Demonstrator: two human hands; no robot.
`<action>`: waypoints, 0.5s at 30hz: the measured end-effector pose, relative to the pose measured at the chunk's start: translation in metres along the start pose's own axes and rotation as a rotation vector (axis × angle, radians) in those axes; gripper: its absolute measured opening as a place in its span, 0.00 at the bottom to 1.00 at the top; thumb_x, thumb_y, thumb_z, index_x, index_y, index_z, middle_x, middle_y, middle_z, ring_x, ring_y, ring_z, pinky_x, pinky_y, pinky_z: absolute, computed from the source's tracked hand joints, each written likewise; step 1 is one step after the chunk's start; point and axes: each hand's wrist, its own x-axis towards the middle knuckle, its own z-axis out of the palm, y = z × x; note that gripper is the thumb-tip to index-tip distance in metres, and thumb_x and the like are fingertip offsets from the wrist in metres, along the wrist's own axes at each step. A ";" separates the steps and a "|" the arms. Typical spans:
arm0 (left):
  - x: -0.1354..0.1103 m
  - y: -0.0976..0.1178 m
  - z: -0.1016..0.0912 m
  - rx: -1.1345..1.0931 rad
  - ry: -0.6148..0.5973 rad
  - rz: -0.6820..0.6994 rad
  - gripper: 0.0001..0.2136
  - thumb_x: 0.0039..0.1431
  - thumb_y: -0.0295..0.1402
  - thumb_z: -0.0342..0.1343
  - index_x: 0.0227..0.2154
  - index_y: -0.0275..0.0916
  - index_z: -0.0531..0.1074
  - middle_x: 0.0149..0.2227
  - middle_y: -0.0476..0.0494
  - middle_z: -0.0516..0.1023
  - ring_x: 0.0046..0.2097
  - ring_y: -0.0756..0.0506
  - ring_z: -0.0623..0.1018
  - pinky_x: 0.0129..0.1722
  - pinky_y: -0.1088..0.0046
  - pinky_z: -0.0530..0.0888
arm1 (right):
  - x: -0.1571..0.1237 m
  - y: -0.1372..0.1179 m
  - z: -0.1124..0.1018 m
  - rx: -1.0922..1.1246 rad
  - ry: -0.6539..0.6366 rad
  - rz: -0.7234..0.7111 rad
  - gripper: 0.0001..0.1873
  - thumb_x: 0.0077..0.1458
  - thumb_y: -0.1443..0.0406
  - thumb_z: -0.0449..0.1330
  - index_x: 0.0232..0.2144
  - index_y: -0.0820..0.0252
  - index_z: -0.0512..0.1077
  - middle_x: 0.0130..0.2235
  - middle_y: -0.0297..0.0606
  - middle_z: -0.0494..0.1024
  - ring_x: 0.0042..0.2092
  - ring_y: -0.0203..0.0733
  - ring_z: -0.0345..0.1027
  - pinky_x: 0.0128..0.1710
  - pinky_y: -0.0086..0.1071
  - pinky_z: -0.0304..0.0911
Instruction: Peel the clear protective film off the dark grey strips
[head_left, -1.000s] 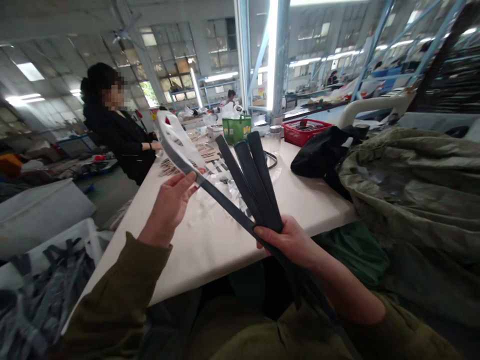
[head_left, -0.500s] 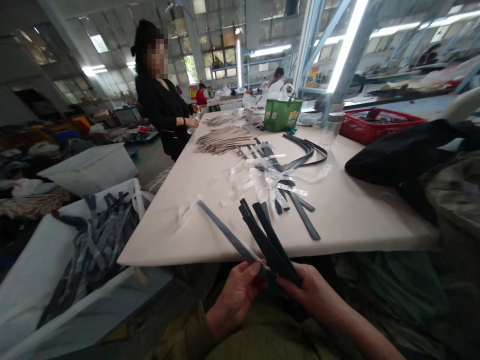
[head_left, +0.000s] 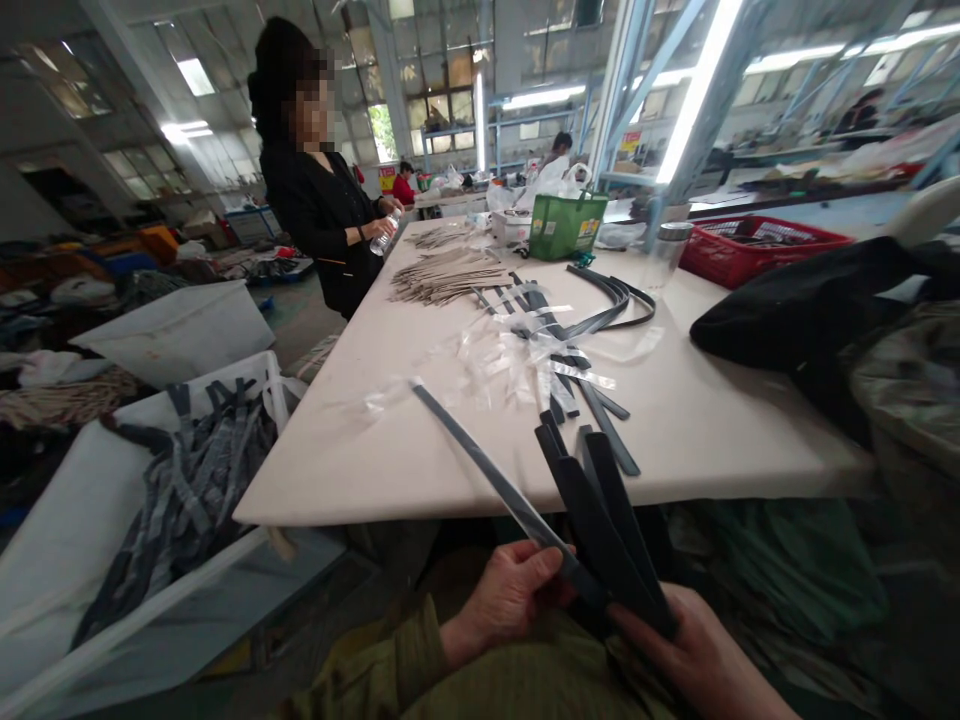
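My left hand (head_left: 514,592) is closed, its thumb and fingers pinching a long grey strap (head_left: 476,455) with a shiny, film-like surface. The far end of that strap reaches up over the table (head_left: 322,470). In my right hand (head_left: 694,640) several dark straps (head_left: 604,520) are bunched together, their rounded ends fanning upward past the table's front edge. The near end of the grey strap meets this bunch, and my fingers partly hide it. Beyond my hands, crumpled clear plastic sleeves (head_left: 506,350) lie over more dark straps (head_left: 611,425).
At the left stands a white bin (head_left: 56,650) full of film-wrapped straps (head_left: 187,480). Brown strips (head_left: 446,275), a green bag (head_left: 566,228), a glass jar (head_left: 666,260), a red basket (head_left: 757,245) and black cloth (head_left: 795,310) are on the table. A person (head_left: 315,200) holds a bottle (head_left: 385,235).
Both hands have moved right and slightly down with the straps. The grey strap's far end has shifted right and up. The person's bottle now shows more fully.
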 end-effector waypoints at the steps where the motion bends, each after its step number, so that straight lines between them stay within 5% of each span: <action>1: 0.001 -0.001 0.002 0.005 -0.008 0.015 0.21 0.35 0.44 0.75 0.30 0.33 0.82 0.27 0.41 0.79 0.27 0.50 0.74 0.29 0.74 0.69 | 0.003 -0.003 0.000 0.012 -0.007 -0.012 0.21 0.57 0.50 0.56 0.25 0.60 0.75 0.25 0.36 0.75 0.27 0.44 0.67 0.27 0.30 0.65; 6: -0.003 0.001 0.005 0.098 0.026 0.129 0.19 0.39 0.43 0.74 0.31 0.33 0.83 0.28 0.41 0.80 0.28 0.50 0.73 0.32 0.74 0.69 | -0.021 0.010 -0.017 0.021 0.062 0.029 0.20 0.53 0.49 0.61 0.23 0.58 0.76 0.25 0.38 0.77 0.27 0.46 0.68 0.26 0.31 0.67; 10: -0.006 -0.009 0.006 0.181 0.008 0.042 0.22 0.36 0.46 0.74 0.31 0.33 0.83 0.26 0.41 0.79 0.26 0.50 0.72 0.30 0.74 0.67 | -0.045 0.027 -0.025 -0.005 0.088 0.062 0.19 0.51 0.49 0.63 0.22 0.57 0.77 0.25 0.39 0.78 0.27 0.48 0.70 0.27 0.32 0.68; 15: -0.005 -0.021 0.013 0.314 -0.122 -0.048 0.24 0.34 0.47 0.74 0.31 0.33 0.83 0.24 0.44 0.77 0.26 0.52 0.70 0.29 0.75 0.65 | -0.017 0.006 -0.003 0.048 0.011 -0.019 0.22 0.58 0.50 0.57 0.27 0.62 0.77 0.27 0.37 0.77 0.29 0.45 0.70 0.29 0.30 0.67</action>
